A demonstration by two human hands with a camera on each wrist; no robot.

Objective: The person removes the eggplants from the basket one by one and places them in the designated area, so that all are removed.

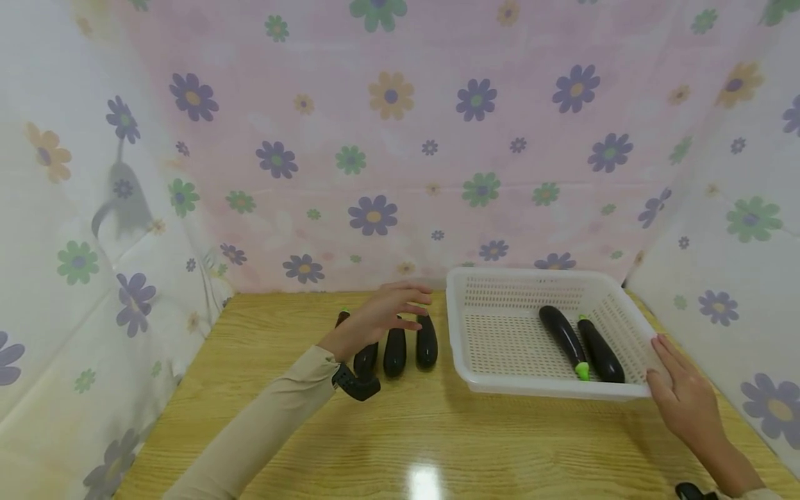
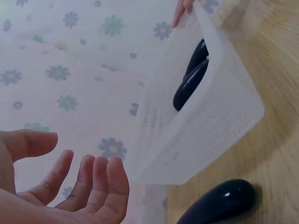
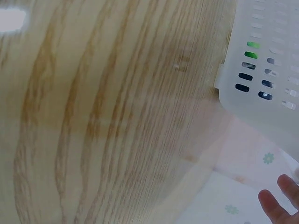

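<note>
My left hand point(image 1: 378, 316) hovers over dark eggplants on the table, fingers spread and gently bent, with nothing between them. Below it, one eggplant point(image 1: 395, 351) lies beside another eggplant point(image 1: 427, 340) nearer the basket; the hand and wrist partly cover a further eggplant point(image 1: 365, 361) to the left. At the right, my right hand point(image 1: 684, 389) grips the rim of a white plastic basket point(image 1: 459, 333) near its front right corner. Inside the basket lie two eggplants, one eggplant point(image 1: 562, 337) with its green cap toward the front and the other eggplant point(image 1: 601, 351) with its cap toward the back.
The wooden table point(image 1: 375, 444) carries everything. Flower-print cloth point(image 1: 400, 160) hangs behind it and along both sides. A dark band point(image 1: 356, 382) circles the left wrist. The basket's back wall stands close to the cloth.
</note>
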